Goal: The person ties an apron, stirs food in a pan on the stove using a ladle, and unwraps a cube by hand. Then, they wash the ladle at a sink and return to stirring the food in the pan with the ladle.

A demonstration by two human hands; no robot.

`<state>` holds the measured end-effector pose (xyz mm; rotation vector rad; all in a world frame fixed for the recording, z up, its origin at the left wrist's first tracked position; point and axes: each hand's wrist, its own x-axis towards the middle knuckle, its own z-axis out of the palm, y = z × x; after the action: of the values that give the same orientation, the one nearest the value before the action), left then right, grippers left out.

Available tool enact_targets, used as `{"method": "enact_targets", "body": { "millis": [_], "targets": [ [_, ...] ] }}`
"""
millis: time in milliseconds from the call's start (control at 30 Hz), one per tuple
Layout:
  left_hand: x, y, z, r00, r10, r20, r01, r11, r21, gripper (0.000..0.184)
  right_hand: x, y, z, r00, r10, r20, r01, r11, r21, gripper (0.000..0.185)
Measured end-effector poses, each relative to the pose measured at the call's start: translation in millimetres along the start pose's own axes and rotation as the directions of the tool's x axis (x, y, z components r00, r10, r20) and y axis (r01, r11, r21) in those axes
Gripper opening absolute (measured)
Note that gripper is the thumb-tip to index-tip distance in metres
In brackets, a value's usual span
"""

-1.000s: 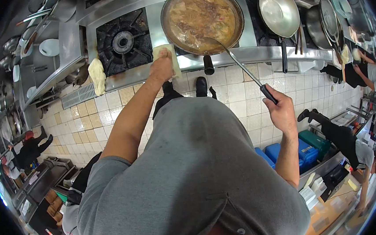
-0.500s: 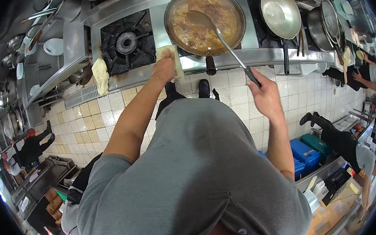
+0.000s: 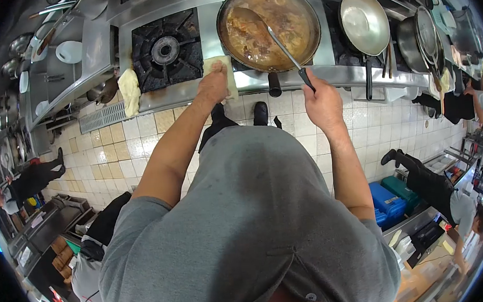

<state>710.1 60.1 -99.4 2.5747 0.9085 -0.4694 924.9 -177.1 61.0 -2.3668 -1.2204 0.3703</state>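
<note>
My right hand (image 3: pixel 324 102) is closed round the black grip of a long metal cooking spoon (image 3: pixel 282 46). Its wide bowl rests partly in the brown, steaming stew (image 3: pixel 285 25), on the left side of a large round pan (image 3: pixel 316 23). Chunks of food show in the sauce. At the stove's front edge, left of the pan, my left hand (image 3: pixel 214 88) is clenched on a pale yellow cloth (image 3: pixel 231 83). The pan's short black handle (image 3: pixel 274 85) juts out between my two hands, touched by neither.
An unlit burner (image 3: pixel 165 50) lies left of the pan. Another cloth (image 3: pixel 129 91) hangs over the stove's left corner. To the right sit a pale frying pan (image 3: pixel 364 22) and stacked pans (image 3: pixel 414 38). Co-workers (image 3: pixel 430 176) stand around the kitchen, on both sides and behind.
My right hand has moved forward and left, toward the pan. The spoon's bowl has shifted left and sits deeper in the stew. My left hand stays on the cloth.
</note>
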Motion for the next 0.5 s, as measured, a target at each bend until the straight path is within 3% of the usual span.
{"method": "enact_targets", "body": {
  "millis": [200,300,500],
  "targets": [
    [0,7,-12,0.996,-0.038,0.077,0.037,0.999,0.005,0.099,13,-18,14,0.986,-0.088,-0.143,0.052,0.969,-0.243,0.044],
    [-2,15,-25,0.979,-0.100,0.176,0.101,0.995,0.005,0.097,23,-6,26,0.960,-0.213,-0.182,0.157,0.947,-0.280,0.048],
    [1,8,-10,0.992,-0.070,0.104,0.065,0.997,0.050,0.098,23,-1,-3,0.984,-0.098,-0.147,0.066,0.976,-0.208,0.043]
  ]
}}
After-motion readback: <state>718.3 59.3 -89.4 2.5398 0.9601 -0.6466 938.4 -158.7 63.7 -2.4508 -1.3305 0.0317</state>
